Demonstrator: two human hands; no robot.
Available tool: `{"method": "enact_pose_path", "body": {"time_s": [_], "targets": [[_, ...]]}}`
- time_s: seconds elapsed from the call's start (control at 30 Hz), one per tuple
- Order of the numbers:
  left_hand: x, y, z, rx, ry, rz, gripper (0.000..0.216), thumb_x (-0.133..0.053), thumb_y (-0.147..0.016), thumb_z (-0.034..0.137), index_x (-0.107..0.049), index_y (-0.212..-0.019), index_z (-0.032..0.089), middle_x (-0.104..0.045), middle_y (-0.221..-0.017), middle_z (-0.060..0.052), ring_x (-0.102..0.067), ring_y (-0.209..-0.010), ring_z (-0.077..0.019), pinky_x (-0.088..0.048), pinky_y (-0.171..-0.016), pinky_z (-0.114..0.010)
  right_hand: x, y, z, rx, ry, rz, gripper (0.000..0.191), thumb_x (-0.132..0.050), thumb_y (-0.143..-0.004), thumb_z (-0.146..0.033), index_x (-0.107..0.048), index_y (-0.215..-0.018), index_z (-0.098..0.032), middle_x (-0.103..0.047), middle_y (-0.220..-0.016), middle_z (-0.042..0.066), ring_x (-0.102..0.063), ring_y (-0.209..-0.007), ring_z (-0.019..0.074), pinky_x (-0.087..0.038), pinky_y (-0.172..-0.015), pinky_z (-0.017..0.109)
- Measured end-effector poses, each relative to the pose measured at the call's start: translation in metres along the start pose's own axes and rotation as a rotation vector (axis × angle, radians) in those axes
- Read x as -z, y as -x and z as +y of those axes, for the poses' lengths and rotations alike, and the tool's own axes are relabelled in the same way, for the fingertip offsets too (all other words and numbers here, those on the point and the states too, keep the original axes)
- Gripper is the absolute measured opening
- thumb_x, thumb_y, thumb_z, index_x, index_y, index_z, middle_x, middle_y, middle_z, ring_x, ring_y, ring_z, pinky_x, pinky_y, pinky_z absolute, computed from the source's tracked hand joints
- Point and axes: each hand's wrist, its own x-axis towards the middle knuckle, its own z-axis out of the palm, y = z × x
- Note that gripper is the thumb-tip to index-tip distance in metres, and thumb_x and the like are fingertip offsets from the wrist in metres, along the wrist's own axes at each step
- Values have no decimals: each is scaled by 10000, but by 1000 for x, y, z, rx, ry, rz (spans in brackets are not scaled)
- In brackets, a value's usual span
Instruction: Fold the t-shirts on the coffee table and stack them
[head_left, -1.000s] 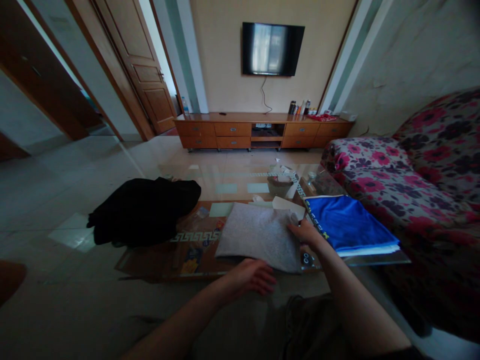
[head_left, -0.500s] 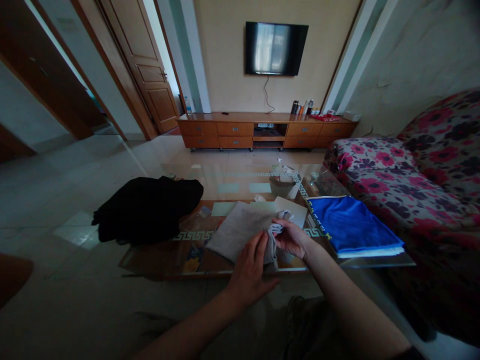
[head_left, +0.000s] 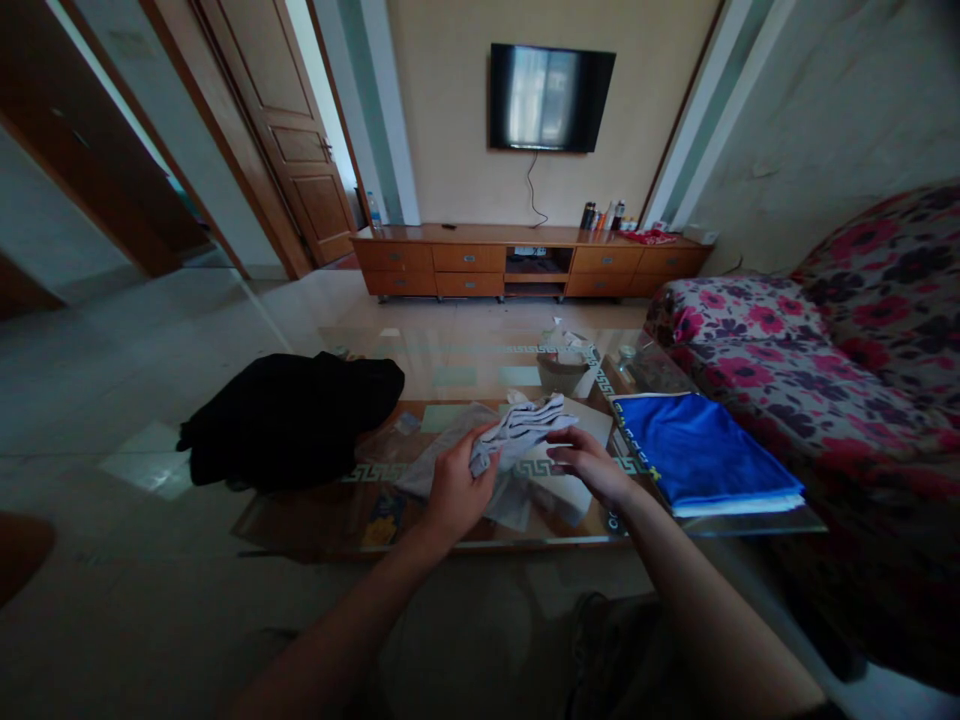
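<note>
A grey cloth [head_left: 521, 430], folded into a thick layered bundle, is held up over the glass coffee table [head_left: 450, 545]. My left hand [head_left: 459, 485] grips its left end, thumb in front and fingers behind. At the right end is my right hand [head_left: 592, 465], its fingers apart and close to the cloth's edge; whether they touch it I cannot tell. A folded blue cloth [head_left: 705, 450] with a white underside lies on the table to the right. On the left rests a heaped black garment [head_left: 292, 415].
Beyond the bundle stand a bowl-like container [head_left: 564, 375] with white tissue and a small glass jar [head_left: 626, 355]. Papers show through the glass tabletop. A flowered sofa [head_left: 787, 370] flanks the right side; a wooden TV cabinet [head_left: 469, 258] stands against the far wall.
The grey cloth has gone from lying spread on the table to a compact bundle raised above it. My left hand has moved left and taken its end; my right hand's fingers have opened.
</note>
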Motion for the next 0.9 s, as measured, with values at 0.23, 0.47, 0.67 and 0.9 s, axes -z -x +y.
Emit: {"method": "enact_pose_path", "body": {"time_s": [0.23,0.47,0.67,0.9], "targets": [[54,-29,36,41,70,-117,306,-699,-902,422,-745,-1081,177,-784,-1036,-58,-724,-964,-241,-555,-916,-345,-1,3,-19,354,103,-134,716,-925,-634,-342,-634,-1282,-250,-731,-1211,51,-646,-1196,242,-438,-1143,450],[95,-43,19,294,375,-299,608,-841,-769,432,-663,-1300,194,-728,-1232,-101,-694,-1097,-305,-558,-945,-435,-9,28,-36,162,-128,-221,430,-864,-769,-413,-740,-1123,-204,-771,-1118,77,-720,-1011,234,-557,-939,366],[91,-41,-3,284,500,-321,834,-865,-747,361,-506,-1490,235,-652,-1377,-118,-640,-1219,-298,-516,-1032,-465,-19,36,-45,200,-186,-113,439,-854,-783,-410,-693,-1154,-242,-748,-1094,45,-693,-998,214,-552,-887,324],[76,-41,-20,292,432,-149,622,-824,-783,397,-650,-1341,186,-691,-1309,-121,-663,-1172,-294,-518,-1024,-454,-19,37,-55,425,-175,-29,617,-727,-900,-412,-439,-1446,-424,-660,-1207,-14,-634,-1036,180,-524,-845,271]]}}
